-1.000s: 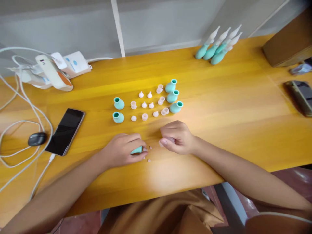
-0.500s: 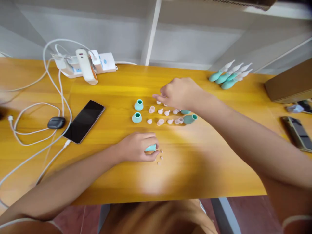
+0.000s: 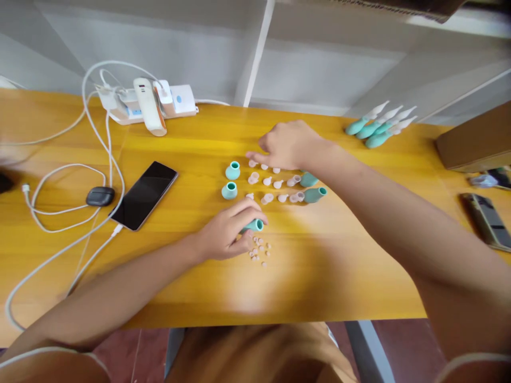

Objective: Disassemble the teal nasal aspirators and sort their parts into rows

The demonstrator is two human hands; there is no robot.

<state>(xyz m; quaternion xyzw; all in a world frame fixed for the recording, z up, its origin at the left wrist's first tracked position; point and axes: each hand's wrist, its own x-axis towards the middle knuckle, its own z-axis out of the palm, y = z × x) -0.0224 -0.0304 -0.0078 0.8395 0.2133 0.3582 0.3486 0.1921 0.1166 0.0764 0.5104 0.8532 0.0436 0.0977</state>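
Observation:
My left hand (image 3: 225, 231) is wrapped round a teal rubber bulb (image 3: 258, 225) lying on its side, its open mouth facing right. Just below its fingers lie several tiny pale-pink round pieces (image 3: 255, 254) on the wood. My right hand (image 3: 289, 146) hovers, fingers curled, over the back row of translucent pink nozzle parts (image 3: 278, 184); its fingertips are close to a small pink part (image 3: 252, 164), and whatever they may grip is hidden. Left of these rows stand two short teal bulb pieces (image 3: 232, 171), with open tops. Longer teal bulbs (image 3: 315, 195) lie at the right end.
Several teal bulbs with white pointed tips (image 3: 375, 127) lie at the back right, near a cardboard box (image 3: 475, 133). On the left are a phone (image 3: 146, 196), a black earbud case (image 3: 100, 196), white cables and a power strip (image 3: 120, 109). Another phone (image 3: 485, 218) lies far right.
My left hand has moved up and turned the bulb so its mouth shows. More tiny pink pieces now lie in view below it. My right hand stays over the back row.

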